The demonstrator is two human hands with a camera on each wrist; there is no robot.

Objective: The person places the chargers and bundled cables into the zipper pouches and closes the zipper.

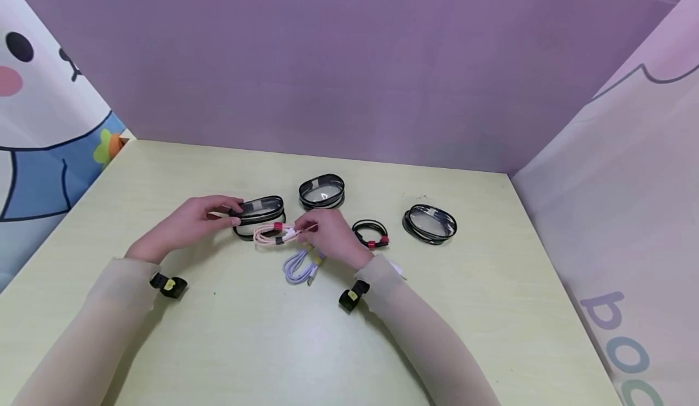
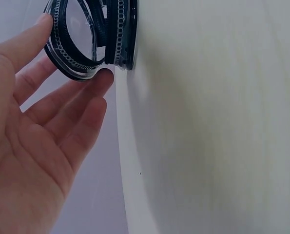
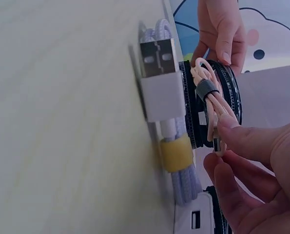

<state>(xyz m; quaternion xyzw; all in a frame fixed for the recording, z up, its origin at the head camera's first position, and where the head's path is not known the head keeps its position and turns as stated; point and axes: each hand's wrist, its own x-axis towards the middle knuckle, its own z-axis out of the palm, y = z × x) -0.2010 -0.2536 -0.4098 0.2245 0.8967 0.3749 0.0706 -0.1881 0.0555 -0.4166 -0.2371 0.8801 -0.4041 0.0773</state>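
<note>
My left hand (image 1: 193, 221) holds the rim of a round clear zip pouch with black trim (image 1: 262, 218), thumb on one side and fingers on the other. In the left wrist view the pouch's upper part (image 2: 79, 68) is raised from its base. My right hand (image 1: 334, 236) pinches a coiled pink cable (image 1: 264, 240) between thumb and fingertips. A red tie and a dark tie (image 3: 206, 89) bind that cable, which overlaps the pouch's front. Below the right hand lies a lavender braided cable (image 1: 293, 266) with a yellow tie (image 3: 177, 153) and a metal USB plug (image 3: 158, 57).
Two more clear pouches with black trim stand on the table, one at the back (image 1: 322, 204) and another to the right (image 1: 428, 235). Between them lies a black coiled cable (image 1: 357, 236) with red ties. A white block with a USB port (image 3: 186, 214) sits beside the right wrist.
</note>
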